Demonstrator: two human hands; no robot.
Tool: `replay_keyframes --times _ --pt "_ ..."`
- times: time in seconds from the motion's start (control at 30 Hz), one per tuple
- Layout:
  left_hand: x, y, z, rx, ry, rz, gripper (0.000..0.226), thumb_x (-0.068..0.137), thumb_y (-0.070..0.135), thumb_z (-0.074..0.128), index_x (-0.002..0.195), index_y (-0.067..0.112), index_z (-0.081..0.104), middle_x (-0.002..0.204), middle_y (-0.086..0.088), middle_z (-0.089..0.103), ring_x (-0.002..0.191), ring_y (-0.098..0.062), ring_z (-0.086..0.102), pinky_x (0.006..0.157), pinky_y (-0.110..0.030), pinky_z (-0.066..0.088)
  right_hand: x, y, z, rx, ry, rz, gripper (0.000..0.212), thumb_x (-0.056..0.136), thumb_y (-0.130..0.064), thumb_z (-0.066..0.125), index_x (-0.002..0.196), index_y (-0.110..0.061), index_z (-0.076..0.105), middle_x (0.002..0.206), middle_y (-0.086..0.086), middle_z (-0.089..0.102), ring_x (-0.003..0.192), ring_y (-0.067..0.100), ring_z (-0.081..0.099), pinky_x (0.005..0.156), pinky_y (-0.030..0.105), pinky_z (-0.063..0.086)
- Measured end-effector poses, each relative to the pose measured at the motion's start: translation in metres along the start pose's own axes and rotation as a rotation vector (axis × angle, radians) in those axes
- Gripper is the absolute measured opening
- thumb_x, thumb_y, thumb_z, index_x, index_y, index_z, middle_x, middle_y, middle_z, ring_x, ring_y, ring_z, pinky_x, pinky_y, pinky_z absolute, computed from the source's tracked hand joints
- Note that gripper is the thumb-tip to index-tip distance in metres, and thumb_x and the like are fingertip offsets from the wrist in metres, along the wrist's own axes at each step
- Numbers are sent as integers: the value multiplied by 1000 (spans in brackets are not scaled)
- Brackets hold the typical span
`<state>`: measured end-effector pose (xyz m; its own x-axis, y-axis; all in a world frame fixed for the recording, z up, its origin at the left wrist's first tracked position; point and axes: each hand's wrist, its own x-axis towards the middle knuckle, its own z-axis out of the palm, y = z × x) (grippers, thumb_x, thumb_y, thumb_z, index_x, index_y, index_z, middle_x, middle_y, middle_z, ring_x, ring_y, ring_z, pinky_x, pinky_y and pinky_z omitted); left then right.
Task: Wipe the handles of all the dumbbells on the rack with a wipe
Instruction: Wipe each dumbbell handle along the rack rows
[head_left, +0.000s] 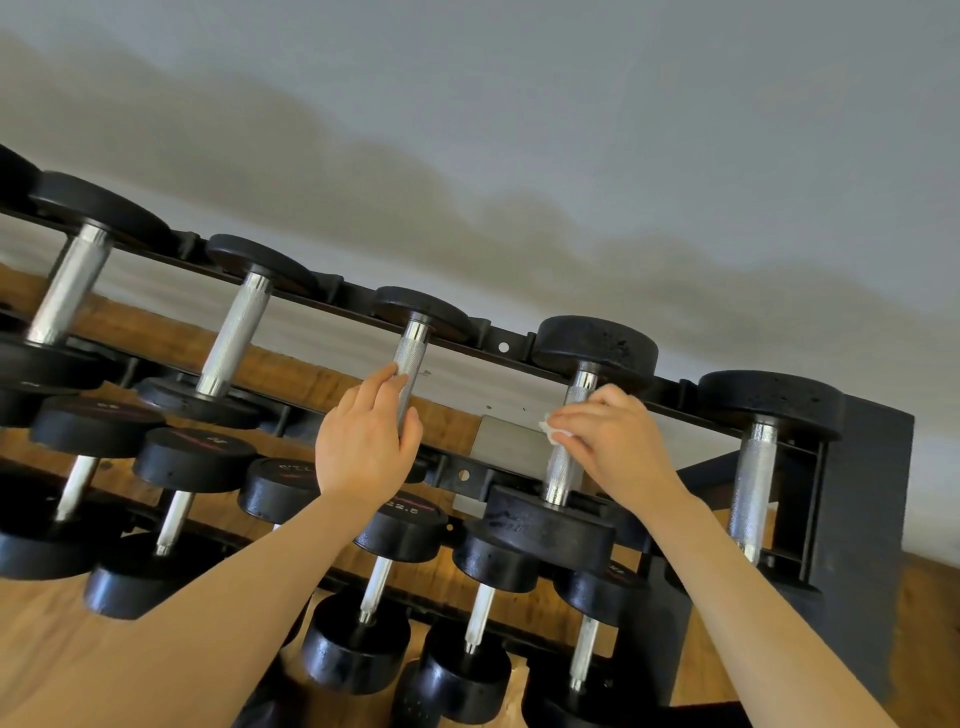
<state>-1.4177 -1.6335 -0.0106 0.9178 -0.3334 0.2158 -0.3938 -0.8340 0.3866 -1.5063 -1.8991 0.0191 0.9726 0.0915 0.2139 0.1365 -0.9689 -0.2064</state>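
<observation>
A black rack (511, 349) holds several black dumbbells with knurled chrome handles on its top tier. My left hand (363, 441) grips the handle of the third dumbbell (410, 358) from the left, fingers curled round its lower half. My right hand (618, 441) pinches a small white wipe (550, 430) against the handle of the fourth dumbbell (563, 467), near its middle. The wipe is mostly hidden under my fingers. To the right, the fifth dumbbell's handle (753, 483) stands untouched.
Two more top-tier dumbbells (234, 332) sit to the left. Lower tiers carry several smaller dumbbells (374, 587) under my forearms. A dark end panel (862, 545) closes the rack on the right. Behind is a pale wall; below, a wooden floor (47, 639).
</observation>
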Motion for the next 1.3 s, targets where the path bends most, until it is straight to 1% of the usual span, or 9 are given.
replay_keyframes --times 0.07,0.17,0.37,0.53,0.63,0.83,1.0,1.17,1.3 --pt "0 -1 0 8 -2 0 36 93 24 60 125 8 62 135 -8 60 106 -26 64 75 -35 54 -1 -5 4 -2 -82 -40 13 86 -29 67 94 -24 75 91 -12 72 79 9 46 66 23 38" --pt "0 -1 0 8 -1 -2 37 93 25 58 125 8 62 134 -8 60 106 -25 64 76 -34 54 -7 -11 5 -44 -200 -156 20 90 -34 56 83 -26 73 81 -13 69 76 9 44 64 23 39" --pt "0 0 0 2 -1 -1 36 93 24 58 125 7 62 134 -9 60 106 -26 64 77 -35 54 -12 -5 1 -5 -29 -15 18 82 -25 69 97 -18 75 101 0 64 89 17 52 73 26 40" --pt "0 0 1 11 8 10 35 92 22 60 123 7 63 133 -10 60 103 -26 65 73 -36 54 -29 -19 3 212 -156 74 19 82 -26 68 96 -16 75 94 -3 58 87 10 50 72 24 49" --pt "0 0 1 17 8 8 34 92 22 60 123 7 63 132 -10 61 103 -27 65 73 -36 54 -16 -13 -3 194 -163 104 16 79 -24 74 95 -19 76 93 -5 59 90 10 48 74 25 47" --pt "-1 -1 1 16 8 14 35 93 22 60 124 7 62 134 -9 60 105 -27 64 76 -36 54 -17 -25 3 158 -279 -52 9 79 -25 75 86 -21 78 88 -3 62 86 16 53 68 36 51" --pt "0 0 0 13 6 10 34 93 21 61 124 7 62 133 -10 60 103 -27 64 74 -36 54 -24 -14 -4 220 -225 42 15 81 -26 74 96 -25 76 95 -7 60 92 12 52 73 29 49" --pt "0 1 0 16 5 16 34 92 21 61 123 6 62 133 -10 60 103 -28 64 74 -38 54 -28 -20 -4 262 -298 56 19 82 -27 72 101 -24 75 99 -9 59 95 8 51 80 28 49" --pt "0 1 -1 16 2 7 35 92 21 60 124 6 62 133 -10 60 104 -28 64 74 -38 54 -27 -14 -8 261 -182 178 22 80 -25 74 102 -20 75 99 -5 61 93 11 53 78 24 47"
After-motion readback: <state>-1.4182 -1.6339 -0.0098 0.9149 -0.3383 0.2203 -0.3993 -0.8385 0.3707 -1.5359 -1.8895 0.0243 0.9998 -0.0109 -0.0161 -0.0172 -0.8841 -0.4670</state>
